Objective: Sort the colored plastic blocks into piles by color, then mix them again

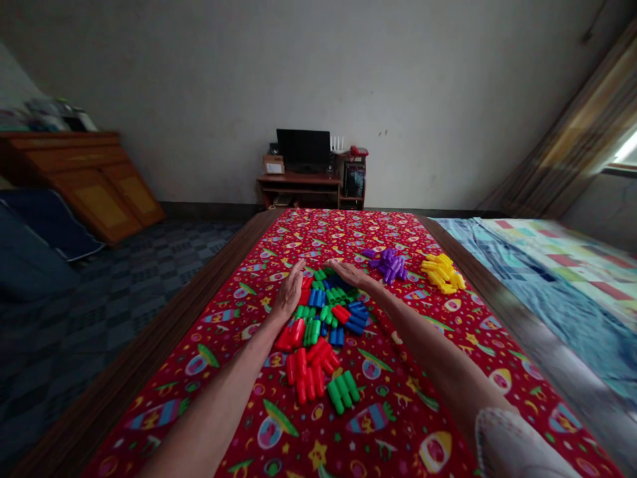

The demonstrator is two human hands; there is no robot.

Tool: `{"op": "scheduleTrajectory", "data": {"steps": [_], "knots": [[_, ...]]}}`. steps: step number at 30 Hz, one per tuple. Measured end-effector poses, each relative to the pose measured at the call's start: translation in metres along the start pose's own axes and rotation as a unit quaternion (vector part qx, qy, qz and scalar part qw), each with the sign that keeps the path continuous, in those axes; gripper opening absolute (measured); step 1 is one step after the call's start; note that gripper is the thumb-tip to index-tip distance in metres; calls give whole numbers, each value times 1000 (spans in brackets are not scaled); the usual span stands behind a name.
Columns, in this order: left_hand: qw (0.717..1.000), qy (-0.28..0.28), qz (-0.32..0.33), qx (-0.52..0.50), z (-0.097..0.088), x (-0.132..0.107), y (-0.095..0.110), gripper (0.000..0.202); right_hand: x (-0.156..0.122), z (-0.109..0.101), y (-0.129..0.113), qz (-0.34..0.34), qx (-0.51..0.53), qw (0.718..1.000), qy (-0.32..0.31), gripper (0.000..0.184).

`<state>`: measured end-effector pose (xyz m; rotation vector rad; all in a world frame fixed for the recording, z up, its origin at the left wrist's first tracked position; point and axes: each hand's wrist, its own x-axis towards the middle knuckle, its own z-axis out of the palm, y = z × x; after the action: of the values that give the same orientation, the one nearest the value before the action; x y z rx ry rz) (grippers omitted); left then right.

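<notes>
A mixed pile of red, green and blue plastic toy blocks (312, 330), shaped like joined rounded tubes, lies on a red patterned cloth (308, 229). My left hand (291, 287) rests along the pile's far left side, fingers stretched forward, touching or very near the red blocks (305, 291). Across the far right side lies my right hand (351, 273), fingers extended toward the left, beside green and dark blue blocks partly hidden by it. Both hands are open, with nothing gripped. Closer to me are more red blocks (306, 375) and a green block group (343, 392).
A purple block heap (391, 265) and a yellow one (442, 272) lie to the right of my right hand. Beyond the table stands a desk (298, 179) with a monitor (303, 149). A bed (537, 279) adjoins on the right; a wooden cabinet (94, 179) stands left.
</notes>
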<state>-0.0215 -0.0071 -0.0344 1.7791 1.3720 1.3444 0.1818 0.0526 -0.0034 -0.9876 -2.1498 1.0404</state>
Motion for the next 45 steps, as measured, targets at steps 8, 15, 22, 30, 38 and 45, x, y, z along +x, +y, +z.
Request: {"op": "scheduleTrajectory", "data": {"steps": [8, 15, 22, 30, 38, 45], "knots": [[991, -111, 27, 68, -3, 1, 8, 62, -73, -9, -23, -11, 29, 998, 56, 70], [982, -129, 72, 118, 0, 2, 12, 58, -164, 19, -11, -134, -229, 963, 54, 57], [980, -121, 91, 126, 0, 4, 6, 56, -159, -5, -4, -100, -206, 971, 77, 44], [979, -122, 94, 132, 0, 4, 9, 56, -157, 13, -21, -74, -287, 954, 42, 42], [979, -122, 96, 132, 0, 6, 7, 57, -156, -20, -4, -10, -117, 989, 94, 43], [978, -122, 103, 131, 0, 6, 9, 58, -164, -52, 0, 27, -175, 962, 207, 48]]}}
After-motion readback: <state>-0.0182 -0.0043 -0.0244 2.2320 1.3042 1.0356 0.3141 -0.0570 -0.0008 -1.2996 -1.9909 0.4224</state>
